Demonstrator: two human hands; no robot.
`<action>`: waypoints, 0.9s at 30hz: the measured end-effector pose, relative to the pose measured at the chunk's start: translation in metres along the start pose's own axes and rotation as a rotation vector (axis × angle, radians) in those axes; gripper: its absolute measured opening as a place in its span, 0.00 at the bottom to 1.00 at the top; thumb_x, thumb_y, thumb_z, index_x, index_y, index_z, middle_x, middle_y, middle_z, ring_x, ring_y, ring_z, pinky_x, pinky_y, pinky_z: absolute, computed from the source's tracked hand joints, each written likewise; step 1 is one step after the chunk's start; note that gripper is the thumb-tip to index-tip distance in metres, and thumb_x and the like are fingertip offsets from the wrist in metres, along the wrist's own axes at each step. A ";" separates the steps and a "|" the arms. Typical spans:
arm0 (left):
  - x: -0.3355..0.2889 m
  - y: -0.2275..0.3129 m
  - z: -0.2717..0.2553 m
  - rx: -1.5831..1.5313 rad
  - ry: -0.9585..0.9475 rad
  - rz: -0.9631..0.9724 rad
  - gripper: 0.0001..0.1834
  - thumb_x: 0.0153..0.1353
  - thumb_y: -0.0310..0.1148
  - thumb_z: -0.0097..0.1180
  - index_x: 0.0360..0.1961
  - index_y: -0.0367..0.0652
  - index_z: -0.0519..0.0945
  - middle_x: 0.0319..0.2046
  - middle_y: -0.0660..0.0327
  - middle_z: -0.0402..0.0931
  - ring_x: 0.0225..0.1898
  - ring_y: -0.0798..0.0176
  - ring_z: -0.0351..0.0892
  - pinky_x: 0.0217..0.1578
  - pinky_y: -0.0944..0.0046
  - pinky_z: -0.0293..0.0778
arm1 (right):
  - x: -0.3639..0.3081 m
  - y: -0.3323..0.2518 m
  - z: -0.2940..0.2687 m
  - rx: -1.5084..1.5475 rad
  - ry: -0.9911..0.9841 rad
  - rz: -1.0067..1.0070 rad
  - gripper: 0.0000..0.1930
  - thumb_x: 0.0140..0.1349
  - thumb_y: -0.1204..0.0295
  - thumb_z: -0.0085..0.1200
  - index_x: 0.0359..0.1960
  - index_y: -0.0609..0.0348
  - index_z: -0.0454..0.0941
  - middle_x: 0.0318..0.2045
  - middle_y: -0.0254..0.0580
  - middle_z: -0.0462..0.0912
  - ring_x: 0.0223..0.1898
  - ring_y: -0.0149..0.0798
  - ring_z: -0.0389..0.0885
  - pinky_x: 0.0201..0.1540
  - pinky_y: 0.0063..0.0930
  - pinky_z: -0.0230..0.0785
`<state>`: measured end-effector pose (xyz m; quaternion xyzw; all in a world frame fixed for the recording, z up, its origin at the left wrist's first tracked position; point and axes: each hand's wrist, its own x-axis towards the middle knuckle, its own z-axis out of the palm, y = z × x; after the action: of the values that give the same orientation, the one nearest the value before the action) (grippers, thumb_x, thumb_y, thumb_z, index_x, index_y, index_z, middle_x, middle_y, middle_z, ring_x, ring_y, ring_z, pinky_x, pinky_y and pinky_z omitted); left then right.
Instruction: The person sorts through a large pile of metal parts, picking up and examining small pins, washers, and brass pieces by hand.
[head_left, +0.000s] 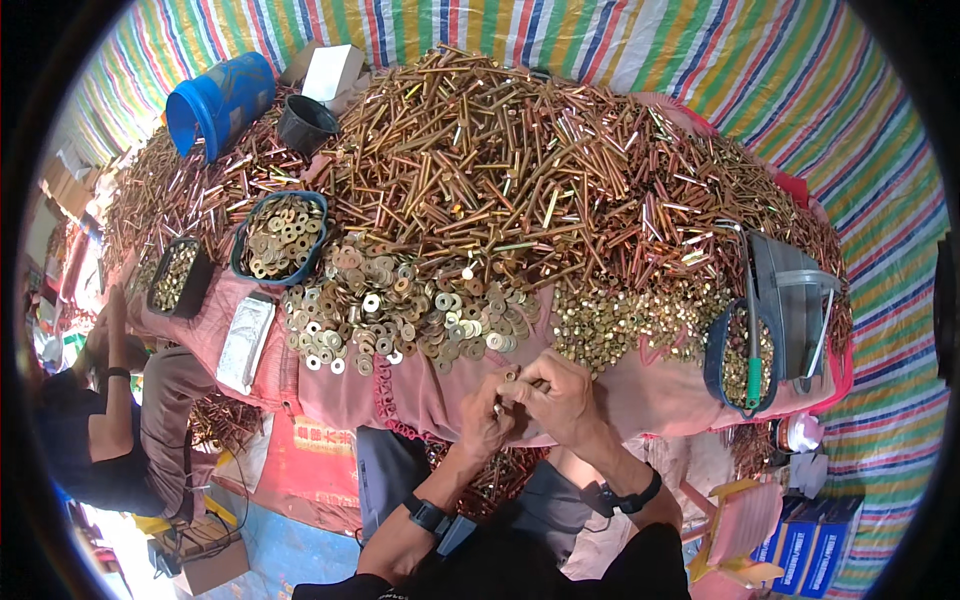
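Observation:
My left hand (484, 415) and my right hand (562, 398) meet over the near edge of the pink cloth. In the left fingers is a bolt (499, 408), mostly hidden, with a short shiny end showing. The right fingers are pinched close against it; what they grip is covered by the fingers. Just beyond my hands lies a spread of flat round washers (400, 310). To their right is a heap of small brass-coloured nuts (630, 325). Behind both rises a large mound of long brass-coloured bolts (480, 160).
Washers fill a blue tub (237, 262); a black tray (205, 285) of nuts stands left of it. At right, a dark tub (714, 375) holds nuts and a green-handled tool (754, 378). A blue bucket (225, 100) lies far left. Another person (110, 425) sits at left.

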<state>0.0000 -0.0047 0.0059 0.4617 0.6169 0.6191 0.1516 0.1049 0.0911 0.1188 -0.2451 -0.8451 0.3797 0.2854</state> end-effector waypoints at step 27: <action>0.011 0.001 0.006 -0.225 0.118 -0.209 0.13 0.81 0.34 0.52 0.51 0.34 0.81 0.37 0.56 0.88 0.39 0.66 0.88 0.43 0.66 0.81 | -0.030 0.048 -0.005 0.662 0.151 0.489 0.13 0.70 0.67 0.68 0.43 0.66 0.80 0.30 0.37 0.85 0.27 0.26 0.83 0.31 0.20 0.77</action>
<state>-0.0012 0.0073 0.0103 0.3380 0.5961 0.6913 0.2294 0.1396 0.1035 0.0749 -0.3608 -0.5710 0.6683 0.3115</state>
